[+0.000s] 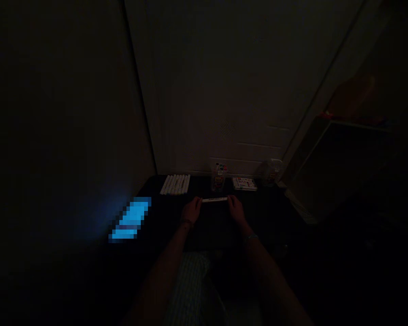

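Note:
A white marker (215, 199) is stretched level between my two hands above the dark tabletop. My left hand (191, 210) pinches its left end, and my right hand (236, 210) grips the right end. Beyond my left hand, several white markers (175, 184) lie side by side in a row. Straight behind the held marker stands a clear container (218, 181) with a few markers upright in it. To the right of that container lies a flat case (245, 183) with a white patterned top. The dim light hides fine detail of my fingers.
A second clear container (271, 174) stands at the table's back right corner. On the left glows a blurred blue screen (131, 219). A pale wall (224, 104) rises behind the table (211, 231), and a dark framed panel (353, 167) leans at the right.

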{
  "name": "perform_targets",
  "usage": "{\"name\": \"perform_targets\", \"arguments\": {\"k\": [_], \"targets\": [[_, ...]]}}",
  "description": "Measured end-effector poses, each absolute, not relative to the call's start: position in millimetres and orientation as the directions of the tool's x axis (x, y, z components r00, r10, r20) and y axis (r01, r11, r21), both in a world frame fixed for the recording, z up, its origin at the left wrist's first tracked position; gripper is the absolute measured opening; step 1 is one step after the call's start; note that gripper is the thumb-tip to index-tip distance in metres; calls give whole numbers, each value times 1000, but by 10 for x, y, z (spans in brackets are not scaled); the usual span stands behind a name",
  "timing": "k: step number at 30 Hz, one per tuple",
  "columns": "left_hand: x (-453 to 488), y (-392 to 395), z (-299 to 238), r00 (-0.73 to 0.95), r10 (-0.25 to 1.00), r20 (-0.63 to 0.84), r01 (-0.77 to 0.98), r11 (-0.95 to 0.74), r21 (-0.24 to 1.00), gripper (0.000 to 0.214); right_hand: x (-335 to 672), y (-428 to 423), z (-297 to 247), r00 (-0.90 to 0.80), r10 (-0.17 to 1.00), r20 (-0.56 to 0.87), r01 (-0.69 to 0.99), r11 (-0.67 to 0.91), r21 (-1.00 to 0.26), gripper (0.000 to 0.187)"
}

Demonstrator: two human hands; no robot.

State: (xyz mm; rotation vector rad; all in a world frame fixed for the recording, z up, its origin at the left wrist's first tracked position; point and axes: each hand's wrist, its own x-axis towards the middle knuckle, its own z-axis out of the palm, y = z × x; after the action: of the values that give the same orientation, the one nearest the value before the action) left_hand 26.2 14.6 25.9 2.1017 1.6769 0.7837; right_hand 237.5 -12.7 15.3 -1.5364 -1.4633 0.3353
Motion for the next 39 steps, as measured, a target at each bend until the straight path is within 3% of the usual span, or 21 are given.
{"name": "perform_targets", "arguments": {"k": [10,21,31,39], "targets": [[266,111,294,164,966,202,796,-250,552,31,2391,-95,130,276,891,361,582,144,-800,32],[261,127,301,104,981,162,732,-185,655,28,2378,-103,155,240,916,323,588,127,-798,32],[257,110,303,105,980,171,759,-190,623,29,2350,-148,195,206,905,372,622,172,-764,34],[269,85,325,99,976,196,756,-201,623,29,2344,-149,190,204,921,333,611,146,-778,41]]}}
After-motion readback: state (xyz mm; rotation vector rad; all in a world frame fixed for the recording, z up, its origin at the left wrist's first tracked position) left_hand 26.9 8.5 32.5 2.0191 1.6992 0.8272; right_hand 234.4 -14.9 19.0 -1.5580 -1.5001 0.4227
